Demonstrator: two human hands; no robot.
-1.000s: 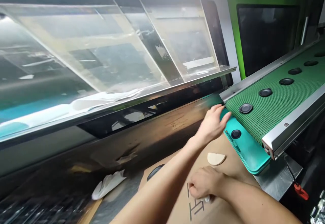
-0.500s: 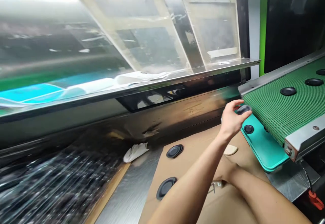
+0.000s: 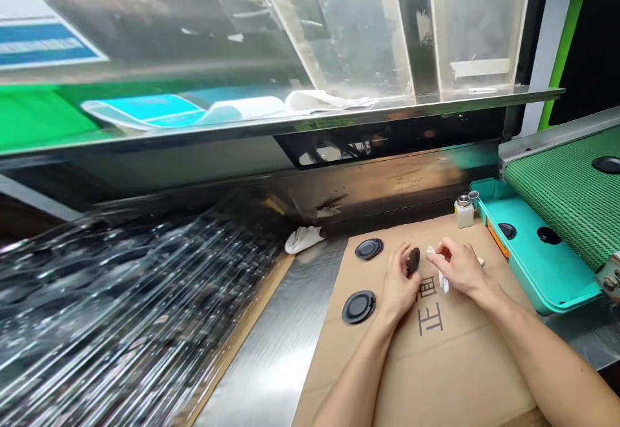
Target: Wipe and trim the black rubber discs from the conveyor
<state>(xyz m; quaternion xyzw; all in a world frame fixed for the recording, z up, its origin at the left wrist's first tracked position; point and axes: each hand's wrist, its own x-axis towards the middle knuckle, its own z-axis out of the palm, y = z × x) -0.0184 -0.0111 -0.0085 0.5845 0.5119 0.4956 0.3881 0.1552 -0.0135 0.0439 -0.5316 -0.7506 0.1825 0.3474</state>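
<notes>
My left hand (image 3: 400, 286) pinches a small round black disc (image 3: 413, 260), tilted on edge, above the cardboard sheet (image 3: 402, 375). Facing it, a short gap to the right, my right hand (image 3: 460, 269) is closed on a white cloth or tissue (image 3: 444, 282), part of which hangs below the fingers. Left of my hands, two small groups of black discs lie on the cardboard: a fanned stack (image 3: 369, 249) farther off and another stack (image 3: 358, 307) nearer me. A pale pad (image 3: 480, 261) shows partly behind my right hand.
At right, a green conveyor belt (image 3: 557, 178) carries a black disc (image 3: 608, 165) and overhangs a turquoise tray (image 3: 537, 285) with black discs inside. A white pump bottle (image 3: 464, 212) stands beside the tray. Plastic-wrapped goods (image 3: 121, 311) fill the left; a crumpled white glove (image 3: 304, 239) lies behind.
My left hand has come back from the conveyor's end with the black disc, down over the cardboard. My right hand, previously mostly hidden behind the left arm, now shows with the white cloth. The view turned left.
</notes>
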